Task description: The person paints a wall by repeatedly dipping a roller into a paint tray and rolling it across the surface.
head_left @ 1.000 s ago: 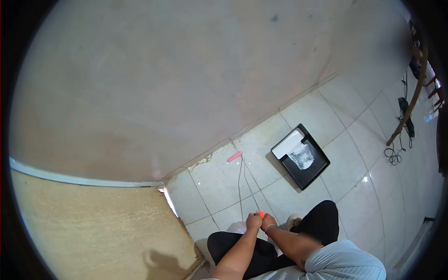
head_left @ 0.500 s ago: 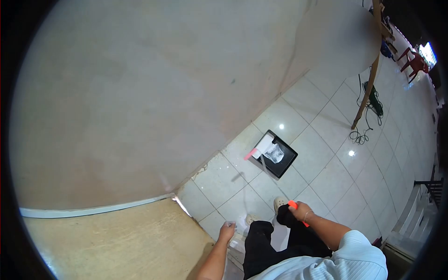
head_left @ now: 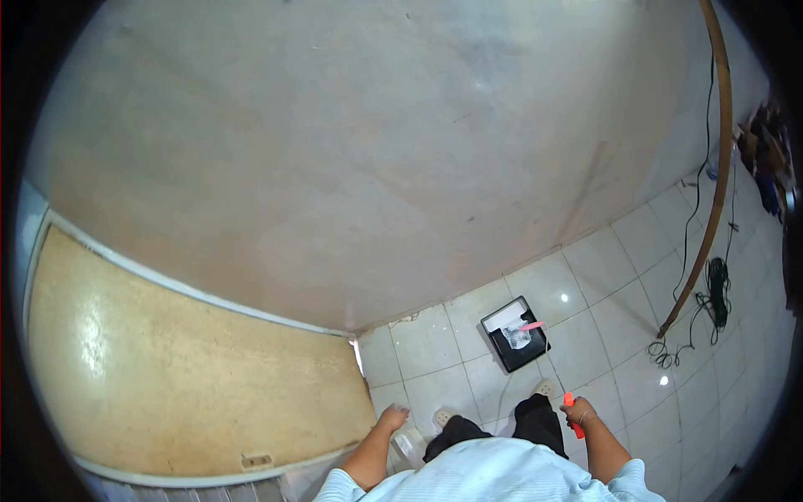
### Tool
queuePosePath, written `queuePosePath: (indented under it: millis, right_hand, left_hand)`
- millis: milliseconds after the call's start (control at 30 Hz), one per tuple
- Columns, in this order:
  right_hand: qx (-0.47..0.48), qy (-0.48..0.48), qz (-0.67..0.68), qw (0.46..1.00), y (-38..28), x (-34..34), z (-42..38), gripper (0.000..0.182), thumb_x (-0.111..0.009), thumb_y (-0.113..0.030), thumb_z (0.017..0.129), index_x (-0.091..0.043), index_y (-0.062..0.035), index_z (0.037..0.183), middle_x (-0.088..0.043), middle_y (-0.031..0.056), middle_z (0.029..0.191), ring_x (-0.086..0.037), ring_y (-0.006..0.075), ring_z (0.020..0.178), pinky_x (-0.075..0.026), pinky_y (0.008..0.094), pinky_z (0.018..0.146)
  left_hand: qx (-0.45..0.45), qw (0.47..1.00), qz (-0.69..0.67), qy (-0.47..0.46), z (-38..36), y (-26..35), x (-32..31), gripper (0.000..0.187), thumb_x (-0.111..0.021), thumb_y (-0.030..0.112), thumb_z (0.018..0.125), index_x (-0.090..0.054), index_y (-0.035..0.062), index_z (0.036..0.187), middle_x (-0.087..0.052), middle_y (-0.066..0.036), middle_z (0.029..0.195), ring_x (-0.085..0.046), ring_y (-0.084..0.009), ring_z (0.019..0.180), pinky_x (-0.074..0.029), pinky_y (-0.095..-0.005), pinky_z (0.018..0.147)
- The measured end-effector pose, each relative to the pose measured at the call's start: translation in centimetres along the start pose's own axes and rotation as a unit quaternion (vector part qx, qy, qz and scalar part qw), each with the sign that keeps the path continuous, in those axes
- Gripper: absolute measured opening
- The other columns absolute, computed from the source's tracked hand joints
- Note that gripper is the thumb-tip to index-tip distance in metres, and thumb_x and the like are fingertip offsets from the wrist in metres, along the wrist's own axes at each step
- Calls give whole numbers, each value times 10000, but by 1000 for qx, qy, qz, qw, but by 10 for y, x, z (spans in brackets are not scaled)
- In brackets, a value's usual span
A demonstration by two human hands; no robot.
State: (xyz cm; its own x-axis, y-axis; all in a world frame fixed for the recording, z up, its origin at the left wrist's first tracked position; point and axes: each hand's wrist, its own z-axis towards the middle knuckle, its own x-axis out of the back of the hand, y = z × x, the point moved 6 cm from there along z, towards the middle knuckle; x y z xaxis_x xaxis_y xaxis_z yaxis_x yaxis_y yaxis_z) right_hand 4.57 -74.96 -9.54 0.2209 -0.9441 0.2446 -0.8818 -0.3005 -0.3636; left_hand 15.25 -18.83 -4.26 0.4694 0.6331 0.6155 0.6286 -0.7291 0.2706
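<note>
My right hand point(head_left: 577, 411) is wrapped round the orange grip of a long-handled paint roller point(head_left: 533, 325). Its pink roller end hangs over a black paint tray point(head_left: 524, 358) on the floor, which holds white paint and has white smears on its ribbed slope. On the other side, my left hand point(head_left: 393, 417) hangs with its fingers loosely stretched and nothing visible in them. Just below that hand stands a white container point(head_left: 410, 448), partly hidden by my arm and clothing.
Ahead rises a patchy, pale wall point(head_left: 360, 167). A yellowish panel with a white frame point(head_left: 209, 360) spans the left. At right, a curved wooden pole point(head_left: 718, 192) leans down to the tiles beside a coil of dark cable point(head_left: 717, 293). My shoes point(head_left: 445, 416) stand on white floor tiles point(head_left: 431, 393).
My view has turned left, showing more wall and panel. The roller's pink end has shifted from the tray's left edge to its right side. My right hand still grips the handle.
</note>
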Motion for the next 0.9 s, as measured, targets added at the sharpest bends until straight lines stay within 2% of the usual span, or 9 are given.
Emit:
queuePosePath:
  millis: [100,233,433,500,533,567,633,767,900]
  right_hand:
    - [-9,-3,11,1000,3,42,-5,337,-659,-222,841,-504,26,1007,-611,148,710,-622,250,528,-516,393,448]
    - [-14,1,-13,1000,3,82,-14,342,-658,-218,841,-508,25,1029,-610,146,707,-624,252,529,-513,395,445]
    - [-5,26,12,1000,28,112,-38,350,-668,-212,831,-505,16,1042,-602,138,696,-621,262,525,-504,399,429]
    - [30,61,-66,995,23,120,-70,450,-693,-269,814,-526,39,1097,-640,175,756,-651,274,582,-532,403,506]
    - [74,108,-106,986,62,121,-40,552,-707,-342,791,-563,67,1133,-675,216,861,-683,298,728,-548,406,658]
    - [72,114,-107,985,91,118,-26,552,-707,-342,791,-563,67,1133,-675,216,861,-683,298,728,-548,406,658]
    - [50,98,-80,991,116,120,-25,591,-703,-396,778,-606,77,1118,-686,224,943,-680,310,863,-522,389,784]
    - [45,132,-20,990,111,127,-81,484,-704,-365,761,-650,55,997,-689,221,963,-669,340,901,-508,407,783]
    - [85,152,-114,978,179,126,-21,462,-688,-352,761,-650,54,976,-681,242,963,-667,335,906,-505,398,785]
  left_hand:
    - [-128,991,19,-31,-40,73,-23,498,-604,405,880,-585,-10,1154,-672,-204,1016,-658,-277,937,-500,-378,842]
    - [-116,989,-81,-37,-49,77,-57,476,-607,419,874,-605,23,1138,-673,-200,1033,-648,-306,983,-494,-384,858]
    - [-78,992,99,-8,-47,59,-78,498,-603,430,871,-611,17,1150,-642,-217,1125,-600,-370,1071,-468,-406,935]
    - [-79,989,118,-28,-38,60,-92,510,-602,436,870,-612,12,1154,-633,-224,1141,-592,-372,1086,-461,-410,946]
    - [-75,986,141,-45,-31,59,-98,522,-602,442,868,-613,8,1159,-625,-231,1157,-584,-374,1102,-454,-413,958]
    - [-80,986,138,-48,-20,57,-105,522,-602,442,868,-613,8,1159,-625,-231,1157,-584,-374,1102,-454,-413,958]
    - [-50,993,48,-95,7,59,-125,537,-598,448,867,-621,-5,1156,-608,-241,1184,-573,-378,1120,-449,-413,966]
    - [-57,989,33,-133,50,79,-157,524,-593,440,867,-631,2,1151,-614,-238,1178,-572,-385,1120,-450,-407,965]
    - [-119,988,13,-97,46,134,-143,495,-594,416,864,-643,6,1135,-639,-231,1131,-592,-371,1095,-458,-405,952]
